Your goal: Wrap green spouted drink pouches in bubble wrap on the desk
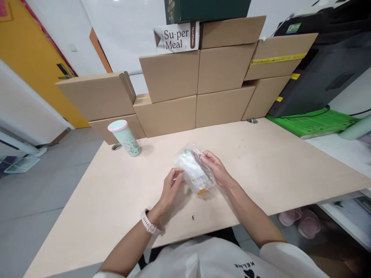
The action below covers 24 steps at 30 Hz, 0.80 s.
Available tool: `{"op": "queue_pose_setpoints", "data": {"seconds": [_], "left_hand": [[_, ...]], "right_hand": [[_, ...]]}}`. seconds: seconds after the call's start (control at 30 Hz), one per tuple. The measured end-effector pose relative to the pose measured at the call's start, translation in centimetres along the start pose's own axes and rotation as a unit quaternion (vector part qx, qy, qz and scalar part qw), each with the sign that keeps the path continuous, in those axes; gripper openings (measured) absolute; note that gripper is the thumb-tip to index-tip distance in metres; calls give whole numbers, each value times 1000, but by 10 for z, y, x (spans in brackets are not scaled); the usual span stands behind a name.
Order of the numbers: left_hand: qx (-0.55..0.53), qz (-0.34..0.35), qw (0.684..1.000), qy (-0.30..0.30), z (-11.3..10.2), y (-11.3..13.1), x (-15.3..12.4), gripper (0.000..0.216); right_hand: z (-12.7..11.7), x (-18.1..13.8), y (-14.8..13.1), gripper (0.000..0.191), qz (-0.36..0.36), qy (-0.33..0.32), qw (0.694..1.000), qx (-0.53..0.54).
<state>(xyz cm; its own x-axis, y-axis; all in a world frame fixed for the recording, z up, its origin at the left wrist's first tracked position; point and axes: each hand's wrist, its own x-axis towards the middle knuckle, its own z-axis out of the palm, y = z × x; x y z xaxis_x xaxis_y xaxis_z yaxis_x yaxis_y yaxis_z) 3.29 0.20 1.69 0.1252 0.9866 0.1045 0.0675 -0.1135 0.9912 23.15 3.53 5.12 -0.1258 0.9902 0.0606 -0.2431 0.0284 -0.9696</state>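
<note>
A clear, crinkled plastic bag (193, 170) is between my hands above the middle of the tabletop. White contents show through it, with a green patch near the top and an orange piece at the lower end; their exact kind is hard to make out. My right hand (216, 166) pinches the bag's upper right side between thumb and fingers. At its left side is my left hand (173, 185), fingers curled and thumb close to the fingertips, gripping the plastic edge. A pale pink watch band (150, 222) circles my left wrist.
On the pale wooden table (139, 197), a mint tumbler (127, 139) with a pink rim stands at the back left. Stacked cardboard boxes (171, 114) line the rear edge. A green crate (315, 122) under a large black case (327, 77) sits at the right.
</note>
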Motion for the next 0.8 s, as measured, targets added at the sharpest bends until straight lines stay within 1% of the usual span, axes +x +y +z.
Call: {"op": "queue_pose_setpoints", "data": {"seconds": [0.03,0.1,0.17,0.23,0.3,0.37,0.43,0.5,0.53,0.57,0.6,0.63,0.67,0.7,0.73,0.77,0.8], "left_hand": [[-75,-38,996,-26,1,1,1,35],[-189,-101,974,-70,4,3,3,49],[-241,-129,958,-88,4,3,8,59],[-247,-144,955,-75,2,-1,13,61],[-221,-164,961,-33,-3,-8,17,59],[-154,-167,974,23,-9,-16,18,57],[-58,-130,987,75,-14,-21,16,62],[33,-69,993,95,-15,-22,12,64],[68,-40,993,90,-15,-20,9,60],[94,-16,992,78,-14,-17,6,55],[114,1,992,62,-12,-14,4,50],[129,11,991,45,-10,-10,1,46],[141,16,990,26,-8,-8,-1,43],[152,19,988,9,-6,-6,-2,41],[163,22,986,-5,-4,-5,-3,40],[171,25,985,-15,-3,-5,-3,40],[176,29,984,-21,-2,-5,-3,40]], "right_hand": [[1,-3,-6,37,0,-22,999,36],[3,-9,-16,34,-11,-49,997,57],[3,-12,-22,33,-25,-50,997,53],[1,-12,-25,31,-36,-25,997,56],[-5,-10,-25,29,-44,16,996,71],[-16,-7,-24,27,-56,64,993,76],[-31,-4,-23,27,-67,110,990,53],[-50,-2,-23,26,-87,164,983,-17],[-59,-1,-23,26,-108,201,971,-76],[-67,-1,-24,26,-138,247,947,-153],[-74,-1,-24,26,-171,296,908,-240],[-79,-3,-25,26,-202,334,861,-326],[-81,-4,-25,26,-222,354,815,-403],[-80,-7,-25,23,-230,348,781,-465],[-76,-9,-24,20,-224,315,766,-513],[-70,-12,-21,20,-206,261,766,-550],[-62,-14,-17,24,-177,189,772,-580]]}}
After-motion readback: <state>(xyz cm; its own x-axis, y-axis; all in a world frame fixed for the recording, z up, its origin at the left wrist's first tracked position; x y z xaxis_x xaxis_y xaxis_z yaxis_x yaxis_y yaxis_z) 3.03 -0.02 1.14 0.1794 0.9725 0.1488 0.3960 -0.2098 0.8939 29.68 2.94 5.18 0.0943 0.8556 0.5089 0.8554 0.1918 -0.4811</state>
